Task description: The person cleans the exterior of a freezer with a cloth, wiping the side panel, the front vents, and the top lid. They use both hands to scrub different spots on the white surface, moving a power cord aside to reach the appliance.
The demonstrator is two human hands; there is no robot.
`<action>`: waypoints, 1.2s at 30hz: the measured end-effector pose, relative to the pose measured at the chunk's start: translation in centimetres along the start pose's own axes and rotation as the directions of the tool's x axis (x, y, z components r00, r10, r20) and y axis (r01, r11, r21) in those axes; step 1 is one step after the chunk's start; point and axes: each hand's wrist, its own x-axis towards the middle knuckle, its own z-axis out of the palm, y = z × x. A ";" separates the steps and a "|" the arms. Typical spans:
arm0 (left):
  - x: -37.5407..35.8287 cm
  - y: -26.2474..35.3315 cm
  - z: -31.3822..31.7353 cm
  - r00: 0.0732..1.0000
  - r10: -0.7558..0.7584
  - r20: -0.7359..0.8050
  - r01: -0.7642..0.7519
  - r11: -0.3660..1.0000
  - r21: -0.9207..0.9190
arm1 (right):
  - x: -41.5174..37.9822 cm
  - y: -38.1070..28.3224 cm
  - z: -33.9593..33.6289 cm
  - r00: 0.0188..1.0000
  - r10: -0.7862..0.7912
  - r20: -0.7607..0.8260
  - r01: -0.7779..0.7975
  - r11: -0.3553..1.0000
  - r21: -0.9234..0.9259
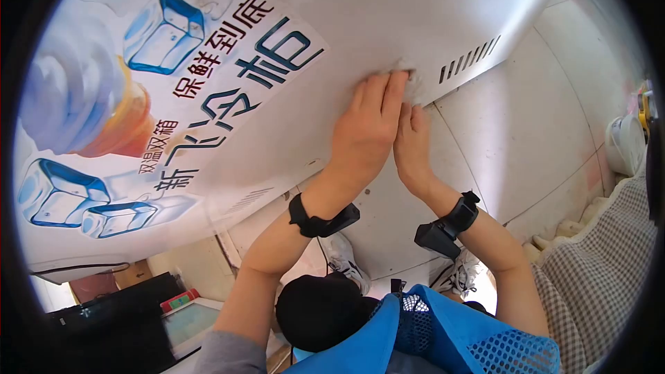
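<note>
A large white cabinet (388, 7) with printed ice cubes and Chinese lettering fills the upper left. My left hand (370, 121) presses its fingertips, held together, on a whitish wad (410, 76) against the cabinet's lower side, left of the dark vent slots (470, 59). Just right of it, at the cabinet's lower edge, my right hand (413, 138) has its fingers bent together near the same wad. Whether it grips the wad is hard to see. Both wrists wear black straps with small black devices.
Light floor tiles (547, 111) lie below and right of the cabinet. A checkered cloth (596, 270) and a white container (623, 144) are at the right. Black equipment (114, 325) stands at the lower left. My shoes (343, 260) are beneath my arms.
</note>
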 end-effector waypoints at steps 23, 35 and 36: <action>7.9 1.6 -6.7 0.896 0.208 -0.392 -0.134 0.969 0.207 | 2.4 -13.0 0.8 0.972 -0.233 0.041 0.228 0.969 0.090; -1.6 -1.9 -10.2 0.964 -0.098 -0.246 0.111 0.993 0.040 | -2.4 -9.4 3.0 0.881 -0.160 0.446 0.297 0.920 -0.256; -3.3 -2.6 -12.1 0.905 -0.306 -0.295 0.269 0.950 -0.161 | -2.9 -10.4 4.8 0.827 -0.352 0.438 0.475 0.855 -0.209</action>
